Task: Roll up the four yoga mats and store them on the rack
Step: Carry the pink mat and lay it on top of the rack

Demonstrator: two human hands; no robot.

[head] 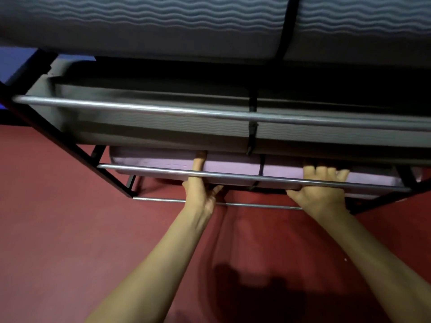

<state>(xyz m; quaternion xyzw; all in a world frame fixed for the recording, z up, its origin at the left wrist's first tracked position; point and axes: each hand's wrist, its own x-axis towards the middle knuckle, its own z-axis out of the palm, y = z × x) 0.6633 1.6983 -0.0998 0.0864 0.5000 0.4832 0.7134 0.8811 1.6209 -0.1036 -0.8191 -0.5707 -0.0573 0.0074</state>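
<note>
- Clasped by the left hand (200, 187) and the right hand (321, 185), the lilac rolled foam yoga mat (228, 165) lies on the lower tier of the black-framed, chrome-railed metal rack (163, 110).
- Under the rack spreads a red floor (58, 229).
- Left thumb lies over the roll, fingers under; right fingers spread on top.
- Three strapped rolls show: one lilac, two grey wavy-ribbed mats (163, 19).

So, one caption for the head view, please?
Left hand and right hand hold a rolled purple mat low on the rack, under grey mats.
</note>
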